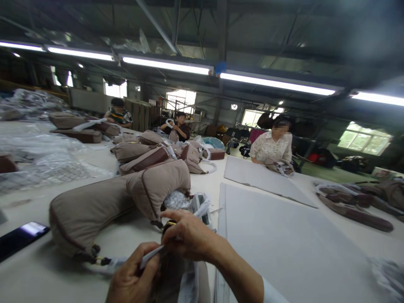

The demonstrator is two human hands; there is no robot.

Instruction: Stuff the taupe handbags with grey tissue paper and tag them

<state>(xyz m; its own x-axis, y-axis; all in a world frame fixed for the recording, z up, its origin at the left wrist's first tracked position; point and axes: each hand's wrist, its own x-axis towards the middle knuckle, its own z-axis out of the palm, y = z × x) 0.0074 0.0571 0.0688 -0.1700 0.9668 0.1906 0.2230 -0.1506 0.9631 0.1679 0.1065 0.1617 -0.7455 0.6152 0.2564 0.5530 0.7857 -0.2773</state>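
While the left hand pinches the white strip, hold it flat; the right hand curls beside the gold fitting, grip indiscernible.

The left hand rises from the bottom edge, thumb and forefinger brought together in a pinch, with its wrist out of view. The right hand sits slightly higher and farther forward, back turned upward — forefinger stretched out to the left, the other fingers bent, their tips partly hidden. Its fingers come just beside the left hand's fingertips. The right forearm slants away toward the lower right — bare along the wrist.
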